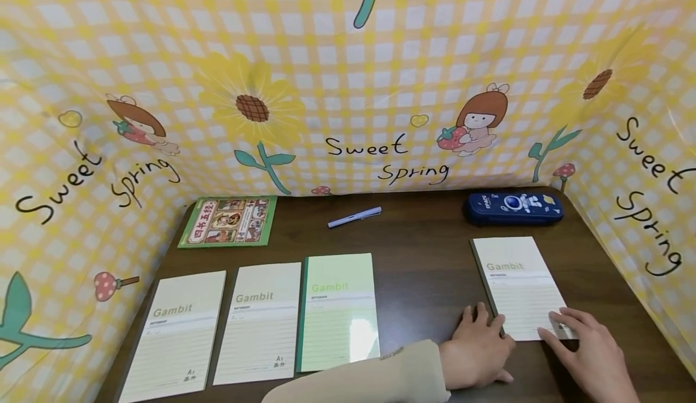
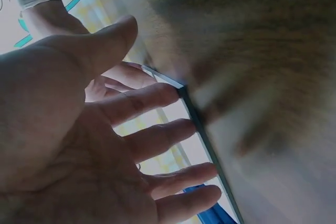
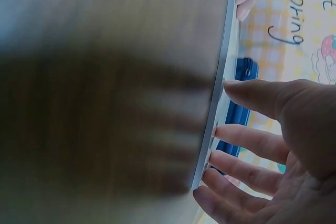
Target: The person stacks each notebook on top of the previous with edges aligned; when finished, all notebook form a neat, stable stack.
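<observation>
A white notebook (image 1: pixel 519 288) marked Gambit, with a dark spine, lies flat at the right of the table. My left hand (image 1: pixel 478 350) is at its lower left corner, fingers spread and fairly straight, fingertips against the spine edge; the left wrist view shows these fingers (image 2: pixel 163 135) along the dark spine. At the lower right corner, my right hand (image 1: pixel 592 351) rests its thumb and fingertips on the notebook. Seen from the right wrist, the thumb (image 3: pixel 252 95) and extended fingers touch the notebook edge (image 3: pixel 214 108). Neither hand curls round it.
Left of the hands lie a green notebook (image 1: pixel 339 312) and two white notebooks (image 1: pixel 258 324), (image 1: pixel 176 333) in a row. Behind are a picture-covered book (image 1: pixel 228 222), a lavender pen (image 1: pixel 354 217) and a dark blue pencil case (image 1: pixel 513 208). Yellow checked cloth (image 1: pixel 348 101) encloses the table.
</observation>
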A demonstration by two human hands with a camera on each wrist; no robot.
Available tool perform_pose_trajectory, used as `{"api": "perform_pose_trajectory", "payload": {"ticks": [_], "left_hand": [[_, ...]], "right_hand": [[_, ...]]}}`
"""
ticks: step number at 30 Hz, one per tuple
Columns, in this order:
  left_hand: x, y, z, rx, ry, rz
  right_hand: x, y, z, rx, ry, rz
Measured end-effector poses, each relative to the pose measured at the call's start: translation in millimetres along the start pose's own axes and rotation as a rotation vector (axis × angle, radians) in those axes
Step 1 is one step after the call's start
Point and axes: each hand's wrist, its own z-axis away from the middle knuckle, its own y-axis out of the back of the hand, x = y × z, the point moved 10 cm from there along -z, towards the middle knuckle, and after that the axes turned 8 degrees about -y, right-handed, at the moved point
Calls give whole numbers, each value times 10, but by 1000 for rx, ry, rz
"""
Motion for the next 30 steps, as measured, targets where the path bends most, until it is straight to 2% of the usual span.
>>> {"api": "perform_pose_trajectory", "payload": {"ticks": [4, 9, 16, 19, 26, 30], "left_hand": [[-39, 24, 62, 32, 19, -12], [-76, 30, 143, 45, 50, -29], [-95, 129, 240, 133, 107, -140], [-129, 125, 297, 152, 124, -135], [-199, 116, 428, 207, 103, -118], [-209, 133, 474, 244, 67, -61]], "right_hand": [[-168, 4, 5, 30, 50, -22], [-345, -28, 28, 25, 98, -31], [-626, -86, 104, 47, 175, -55], [-728, -126, 134, 46, 199, -64], [-826, -142, 182, 67, 221, -90], [-830, -101, 209, 99, 236, -126]]}}
